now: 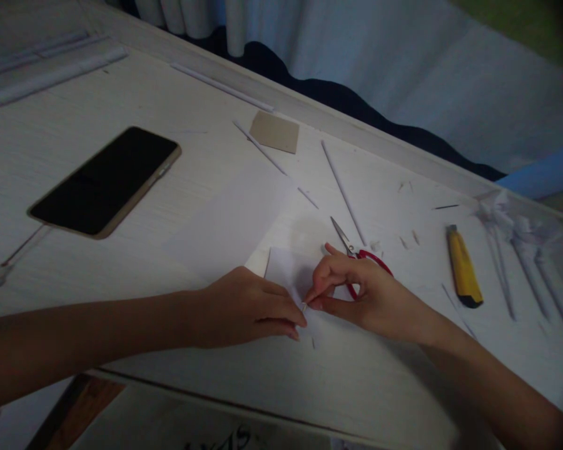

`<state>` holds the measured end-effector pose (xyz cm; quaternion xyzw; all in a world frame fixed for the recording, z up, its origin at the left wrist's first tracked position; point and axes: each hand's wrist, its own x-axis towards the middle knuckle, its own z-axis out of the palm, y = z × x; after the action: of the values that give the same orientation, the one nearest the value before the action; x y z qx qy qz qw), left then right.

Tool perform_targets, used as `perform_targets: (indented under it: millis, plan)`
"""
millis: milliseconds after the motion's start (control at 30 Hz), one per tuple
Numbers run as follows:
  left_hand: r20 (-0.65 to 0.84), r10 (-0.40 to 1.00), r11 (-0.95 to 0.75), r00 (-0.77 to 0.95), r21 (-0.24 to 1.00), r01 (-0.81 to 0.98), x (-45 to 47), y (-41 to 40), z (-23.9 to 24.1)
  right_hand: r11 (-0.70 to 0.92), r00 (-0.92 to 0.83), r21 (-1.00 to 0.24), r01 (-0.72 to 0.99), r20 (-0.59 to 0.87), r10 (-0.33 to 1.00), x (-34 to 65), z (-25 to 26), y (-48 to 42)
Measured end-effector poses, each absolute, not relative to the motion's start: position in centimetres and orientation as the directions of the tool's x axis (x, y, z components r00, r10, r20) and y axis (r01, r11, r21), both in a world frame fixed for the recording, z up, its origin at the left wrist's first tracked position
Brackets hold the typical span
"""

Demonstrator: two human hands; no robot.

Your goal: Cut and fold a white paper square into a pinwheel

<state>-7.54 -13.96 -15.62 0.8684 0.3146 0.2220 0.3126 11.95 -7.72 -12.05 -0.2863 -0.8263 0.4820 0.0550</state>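
Note:
My left hand is closed in a pinch near the table's front edge. Facing it, my right hand pinches too, thumb and forefinger together. Between the two sets of fingertips shows a tiny pale piece, too small to name. Under my hands lies a small sheet of white paper, and a larger white sheet is just behind it. Scissors with red handles rest behind my right hand, their handles partly hidden by it. A short dark sliver lies in front of my fingertips.
A phone lies at the left, and a yellow utility knife at the right. Thin paper rolls and a grey-brown card are farther back. Crumpled-topped paper rolls lie far right. A raised rim borders the back.

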Motion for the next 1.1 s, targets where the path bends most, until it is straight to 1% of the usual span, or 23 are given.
perform_targets:
  millis: [300, 400, 567, 700, 833, 1100]
  plan:
    - [0.208, 0.638, -0.618, 0.741, 0.712, 0.333, -7.7, -13.9, -15.5, 0.286, -0.865, -0.876, 0.388, -0.239, 0.442, 11.8, -12.2, -6.8]
    - [0.193, 0.634, -0.61, 0.749, 0.72, 0.331, -7.7, -13.9, -15.5, 0.301, -0.872, -0.871, 0.388, -0.241, 0.425, 11.8, -12.2, -6.5]
    - [0.197, 0.644, -0.606, 0.739, 0.72, 0.337, -7.6, -13.8, -15.3, 0.352, -0.892, -0.868, 0.351, -0.196, 0.407, 11.9, -12.2, -6.5]
    - [0.169, 0.66, -0.6, 0.732, 0.705, 0.378, -7.5, -13.7, -15.3, 0.353, -0.882, -0.86, 0.367, -0.201, 0.426, 12.0, -12.1, -6.7]
    - [0.189, 0.682, -0.6, 0.707, 0.697, 0.393, -7.5, -13.8, -15.3, 0.372, -0.869, -0.852, 0.367, -0.171, 0.465, 12.0, -12.3, -7.0]
    - [0.229, 0.708, -0.605, 0.668, 0.684, 0.408, -7.5, -13.8, -15.3, 0.332, -0.748, -0.835, 0.438, -0.134, 0.65, 11.6, -12.9, -8.5]
